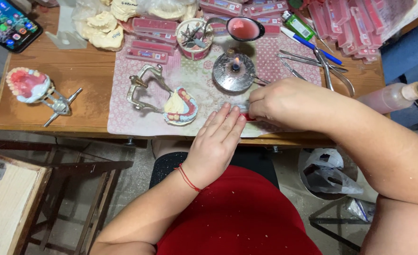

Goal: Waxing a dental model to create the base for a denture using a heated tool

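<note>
My left hand (217,141) lies flat, fingers together, on the table edge. My right hand (277,101) is curled, pinching a red strip (249,117), mostly hidden under both hands, beside the lit burner (234,71).

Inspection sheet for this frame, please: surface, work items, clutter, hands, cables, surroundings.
Surface: wooden table with a pink patterned mat.
Work items: small red piece under the fingers; lit spirit burner; denture model on an articulator.
Clutter: plaster casts, pink boxes, metal tools, phone.
Hands: left hand flat on the mat; right hand curled over the red piece.
Cables: nothing seen.
Surroundings: wooden chair, bin.
</note>
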